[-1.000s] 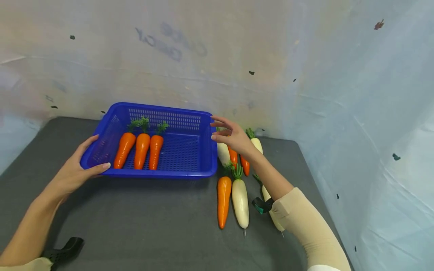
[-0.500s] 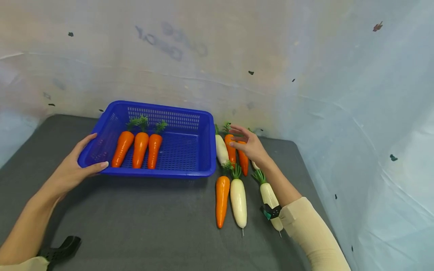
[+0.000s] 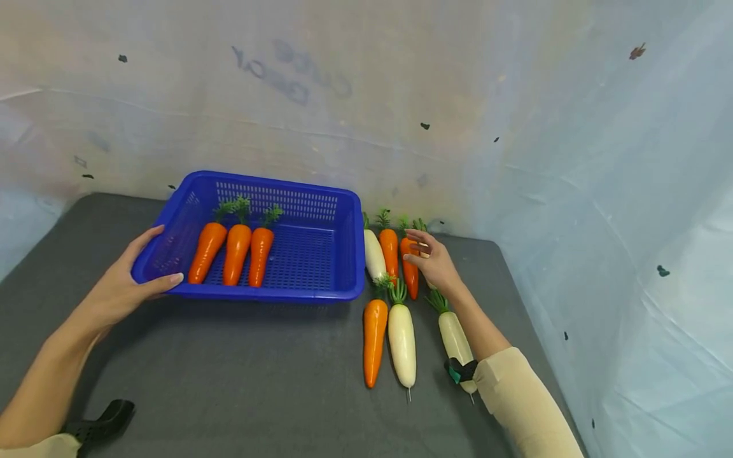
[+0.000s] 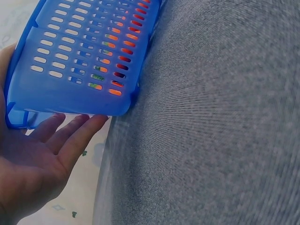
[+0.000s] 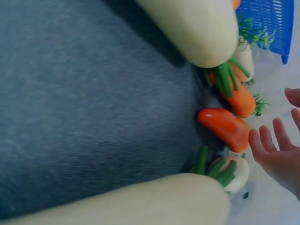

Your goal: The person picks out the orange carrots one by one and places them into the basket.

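Note:
A blue plastic basket (image 3: 309, 295) stands on the left of the table, with three orange carrots (image 3: 237, 254) lying side by side in it. My left hand (image 3: 123, 286) holds its near left corner, thumb at the front rim and fingers along the left side; the left wrist view has this hand (image 4: 42, 164) beside the slotted wall. Over the back right group, my right hand (image 3: 435, 261) hovers with parted fingers and nothing in them. Nearest to it is a carrot (image 3: 410, 280), partly hidden by the fingers in the head view. The right wrist view also has that carrot (image 5: 227, 129) beside the fingertips.
Right of the basket lie a white radish (image 3: 375, 256) and another carrot (image 3: 389, 251). Closer to me are a carrot (image 3: 375, 343), a radish (image 3: 403, 343) and a further radish (image 3: 454, 337) under the right forearm. A pale sheet (image 3: 343, 127) hangs behind the grey table (image 3: 258, 381).
My right hand has moved right and slightly toward me, from the basket's right edge to above the carrot at the back. The left hand stays at the basket's corner.

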Demonstrator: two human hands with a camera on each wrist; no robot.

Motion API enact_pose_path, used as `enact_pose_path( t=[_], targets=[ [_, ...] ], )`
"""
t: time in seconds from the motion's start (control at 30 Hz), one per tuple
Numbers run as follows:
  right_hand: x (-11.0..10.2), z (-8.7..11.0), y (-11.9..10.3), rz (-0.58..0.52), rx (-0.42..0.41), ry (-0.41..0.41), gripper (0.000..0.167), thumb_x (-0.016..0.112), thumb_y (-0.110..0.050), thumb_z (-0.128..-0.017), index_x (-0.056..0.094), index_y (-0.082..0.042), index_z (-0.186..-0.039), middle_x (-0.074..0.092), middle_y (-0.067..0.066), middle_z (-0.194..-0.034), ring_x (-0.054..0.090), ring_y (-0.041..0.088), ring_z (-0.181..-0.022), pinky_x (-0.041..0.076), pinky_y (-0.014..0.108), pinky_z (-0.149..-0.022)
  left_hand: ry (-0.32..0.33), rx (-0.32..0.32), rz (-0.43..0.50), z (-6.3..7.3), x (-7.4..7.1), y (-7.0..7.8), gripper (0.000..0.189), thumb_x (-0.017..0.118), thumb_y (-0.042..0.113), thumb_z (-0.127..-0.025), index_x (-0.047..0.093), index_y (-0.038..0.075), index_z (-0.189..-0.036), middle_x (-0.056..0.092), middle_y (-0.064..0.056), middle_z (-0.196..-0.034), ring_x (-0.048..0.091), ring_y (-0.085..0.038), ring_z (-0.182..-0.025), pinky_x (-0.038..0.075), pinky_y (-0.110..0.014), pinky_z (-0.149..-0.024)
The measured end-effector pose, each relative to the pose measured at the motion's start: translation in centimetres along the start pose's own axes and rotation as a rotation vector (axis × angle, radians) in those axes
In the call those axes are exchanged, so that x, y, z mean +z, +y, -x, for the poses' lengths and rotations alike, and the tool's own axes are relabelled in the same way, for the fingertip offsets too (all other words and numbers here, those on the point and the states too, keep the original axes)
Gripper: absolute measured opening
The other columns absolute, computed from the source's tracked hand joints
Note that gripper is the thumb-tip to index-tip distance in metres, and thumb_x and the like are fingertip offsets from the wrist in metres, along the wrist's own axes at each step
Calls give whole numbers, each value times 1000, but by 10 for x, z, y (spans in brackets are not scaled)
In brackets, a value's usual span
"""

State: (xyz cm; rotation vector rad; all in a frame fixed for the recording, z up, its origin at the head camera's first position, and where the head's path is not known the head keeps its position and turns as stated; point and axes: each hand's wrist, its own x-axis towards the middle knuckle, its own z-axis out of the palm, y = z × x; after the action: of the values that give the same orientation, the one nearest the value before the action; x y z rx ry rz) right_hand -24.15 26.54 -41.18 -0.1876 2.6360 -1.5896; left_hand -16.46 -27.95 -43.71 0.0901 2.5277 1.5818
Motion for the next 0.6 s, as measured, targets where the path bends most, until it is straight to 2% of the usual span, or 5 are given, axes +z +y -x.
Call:
enact_pose_path(
  t=[0.27,0.4,0.6],
  targets=[
    [3,-1,10,-3,85,63,54,65,-2,-95,50,-14,-145,41,12,-152,37,32,-141,38,47,-112,-8,22,0,2,-1,2,91,60,28,-100,-10,45,-156,-6,-38,-157,22,-64,-129,27,-81,-93],
    [7,-2,10,17,143,72,58,62,1,-95,47,-16,-148,35,9,-157,33,30,-144,44,45,-106,-8,28,-2,2,0,2,91,60,28,-100,-10,45,-155,-4,-37,-158,23,-62,-128,28,-80,-92],
    [14,-4,11,99,217,25,70,58,6,-93,37,-19,-155,30,10,-160,30,34,-146,48,46,-93,1,19,4,1,1,2,92,61,28,-100,-10,45,-155,-6,-37,-158,20,-65,-129,26,-82,-93]
  ],
)
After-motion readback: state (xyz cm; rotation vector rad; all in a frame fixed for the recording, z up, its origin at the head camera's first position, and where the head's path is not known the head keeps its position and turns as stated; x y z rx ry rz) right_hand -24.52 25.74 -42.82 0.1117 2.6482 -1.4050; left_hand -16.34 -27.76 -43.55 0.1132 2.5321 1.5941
